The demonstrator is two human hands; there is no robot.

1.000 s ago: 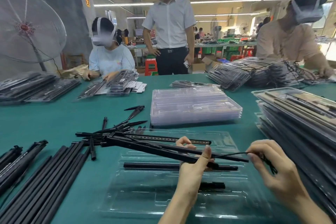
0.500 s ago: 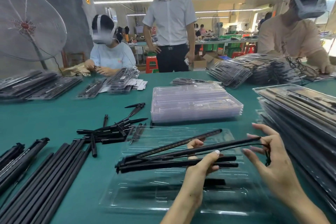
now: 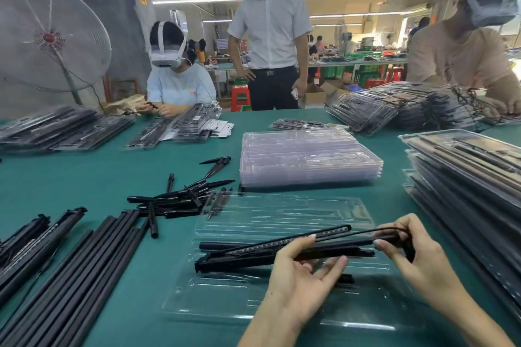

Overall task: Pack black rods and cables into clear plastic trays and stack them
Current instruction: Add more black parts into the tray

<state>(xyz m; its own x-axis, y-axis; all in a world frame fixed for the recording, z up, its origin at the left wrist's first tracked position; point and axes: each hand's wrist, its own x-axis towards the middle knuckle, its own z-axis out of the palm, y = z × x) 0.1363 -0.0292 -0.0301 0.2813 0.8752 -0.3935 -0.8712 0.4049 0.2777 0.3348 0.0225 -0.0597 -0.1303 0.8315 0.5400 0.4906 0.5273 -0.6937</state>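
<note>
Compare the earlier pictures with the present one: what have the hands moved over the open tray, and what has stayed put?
The left hand carried the bundle of black rods rightward from the loose pile and lowered it over the clear tray. The right hand kept pinching the cable at the bundle's right end. The tray, the rod already in it, and the stack of empty trays stayed put.

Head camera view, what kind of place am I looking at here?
Most likely a factory packing line. A long green table holds loose black rods, a stack of empty clear trays and piles of filled trays, and more workbenches stand behind.
</note>
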